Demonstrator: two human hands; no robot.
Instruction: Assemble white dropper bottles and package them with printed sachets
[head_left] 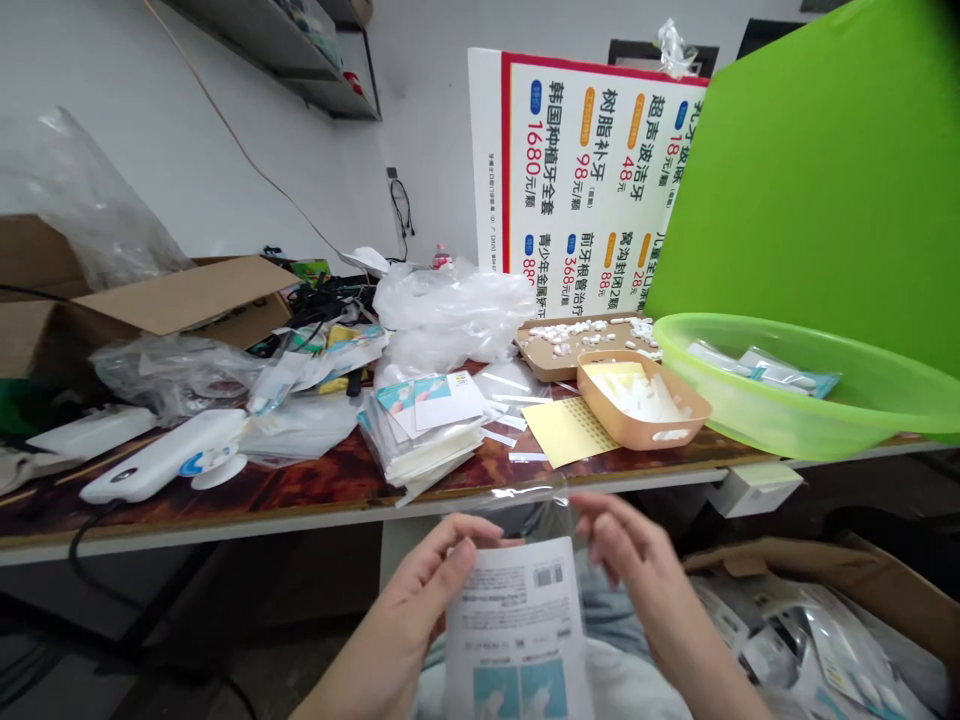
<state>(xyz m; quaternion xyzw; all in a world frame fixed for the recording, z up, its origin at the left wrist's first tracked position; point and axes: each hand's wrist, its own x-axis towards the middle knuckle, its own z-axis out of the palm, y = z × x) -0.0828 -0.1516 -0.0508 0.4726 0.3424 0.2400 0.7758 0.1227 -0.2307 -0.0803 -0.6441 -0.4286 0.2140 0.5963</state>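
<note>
In front of my lap, my left hand [439,575] grips a clear plastic bag with a printed card [514,625] inside, thumb on the front. The card bears small text, a barcode and two blue pictures. The bag's clear flap [536,492] stands up above the card. At the flap's right edge is my right hand [626,550], its fingers curled in and slightly blurred. Whatever may be between those fingertips is too small to make out. Behind the hands lies a stack of bagged cards [427,425] on the table.
An orange tray [637,440] holds white pieces, next to a yellow sheet [562,432]. Behind it, a cardboard tray [544,360] carries small white parts. A green basin [750,430] stands right; a white handheld device [161,460] lies left. A carton of bagged items [817,640] is below right.
</note>
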